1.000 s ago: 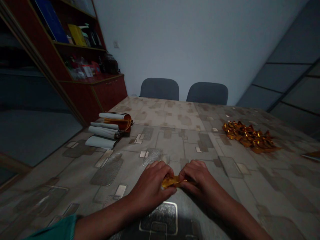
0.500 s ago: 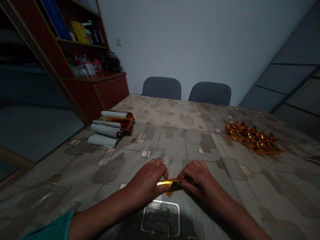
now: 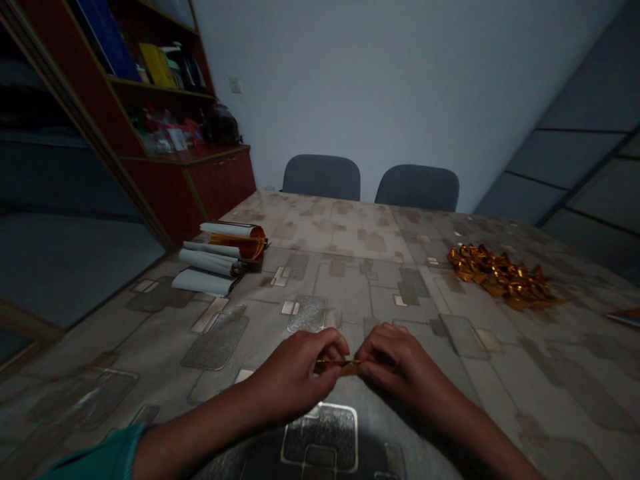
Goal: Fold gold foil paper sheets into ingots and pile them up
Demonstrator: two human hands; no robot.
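Note:
Between my two hands runs a narrow strip of gold foil [image 3: 340, 366], folded flat and pinched at both ends. My left hand [image 3: 295, 377] grips its left end between thumb and fingers, and my right hand [image 3: 395, 357] holds the right end. Both hands rest low over the patterned table [image 3: 380, 287], close to its near edge. Farther right lies a heap of crumpled gold foil pieces [image 3: 500, 279], well away from my hands. At the left stand white-backed rolls of sheet [image 3: 207, 261], one with a gold-orange inside [image 3: 237, 241].
A dark red cabinet [image 3: 223, 180] with shelves of books and bags stands beyond the table's left side. Two grey chairs [image 3: 320, 177] wait behind the far edge. A dark flat object [image 3: 625, 317] lies at the right table edge. A green sleeve shows at lower left.
The foil, a loose, wider fold earlier, is now pressed into a thin flat strip. My hands have come slightly closer together around it.

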